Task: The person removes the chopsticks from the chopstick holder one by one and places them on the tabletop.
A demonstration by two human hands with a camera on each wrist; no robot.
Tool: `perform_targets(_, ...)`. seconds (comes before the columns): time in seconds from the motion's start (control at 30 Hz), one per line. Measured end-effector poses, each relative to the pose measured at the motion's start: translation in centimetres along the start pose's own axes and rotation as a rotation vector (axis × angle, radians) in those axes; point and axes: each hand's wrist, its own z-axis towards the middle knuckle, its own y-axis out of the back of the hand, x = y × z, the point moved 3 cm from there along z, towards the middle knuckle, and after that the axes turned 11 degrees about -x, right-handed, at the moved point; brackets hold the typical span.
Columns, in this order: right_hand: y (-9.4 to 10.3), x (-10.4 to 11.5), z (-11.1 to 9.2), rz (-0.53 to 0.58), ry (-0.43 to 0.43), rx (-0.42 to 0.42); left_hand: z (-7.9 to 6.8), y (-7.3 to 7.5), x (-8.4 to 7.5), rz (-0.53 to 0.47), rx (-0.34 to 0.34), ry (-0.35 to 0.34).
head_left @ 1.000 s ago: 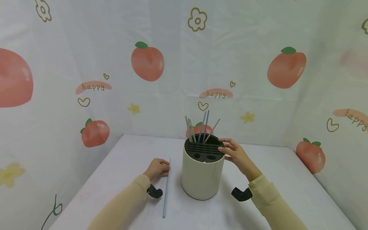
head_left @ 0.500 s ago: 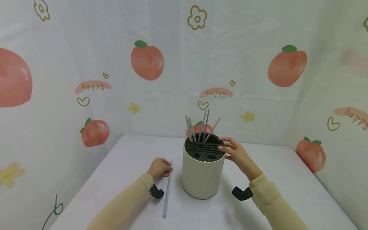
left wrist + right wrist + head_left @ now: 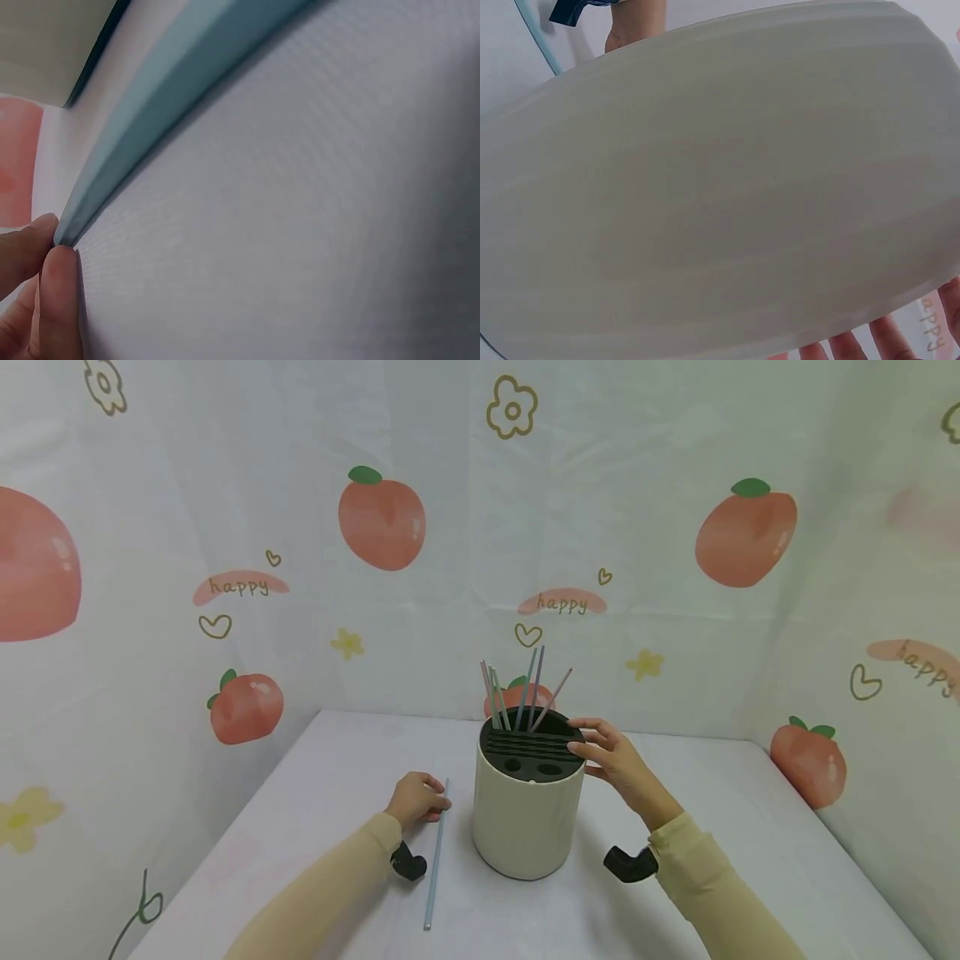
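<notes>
Just left of the cream holder (image 3: 525, 831), well apart from the right hand, the left hand (image 3: 415, 797) pinches the far end of a pale blue stick (image 3: 437, 868); its thumb and a fingertip meet on either side of the tip in the left wrist view. The blue stick runs along the white table (image 3: 712, 793) beside the holder without touching it, near end toward the person. I cannot tell whether the pinched end is raised.

At the holder's right rim, the right hand (image 3: 611, 760) rests with its fingers spread apart, some tips reaching over the edge to the black insert (image 3: 534, 753) inside the holder.

From the rear opening of the holder, thin coloured sticks (image 3: 538, 689) rise: pinkish and greenish ones at its left, a blue and a purple one near its middle, and a pink one tilted right. Ridged slots cross the holder's top, with two holes in front of them.

Below the holder's rim on either side, a small black device sits at each wrist by a cream sleeve (image 3: 330, 881). Behind the holder hangs a pale backdrop (image 3: 450, 643) printed with peaches, flowers and "happy".
</notes>
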Motion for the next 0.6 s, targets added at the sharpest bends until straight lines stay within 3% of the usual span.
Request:
perform_targets(0.23, 0.0, 0.0, 0.0, -0.005, 0.002, -0.004, 0.3, 0.2, 0.4, -0.035, 0.021, 0.000)
perform_targets(0.37, -0.1, 0.0, 0.0, 0.001, 0.005, -0.002, 0.5, 1.0, -0.3, -0.052, 0.028, -0.015)
perform_targets(0.47, -0.1, 0.1, 0.0, 0.005, 0.004, -0.002, 0.8, 2.2, -2.0, -0.117, 0.031, -0.052)
perform_targets(0.6, 0.0, 0.0, 0.0, 0.000, 0.001, -0.001, 0.7, 4.4, -6.3, -0.250, 0.040, -0.163)
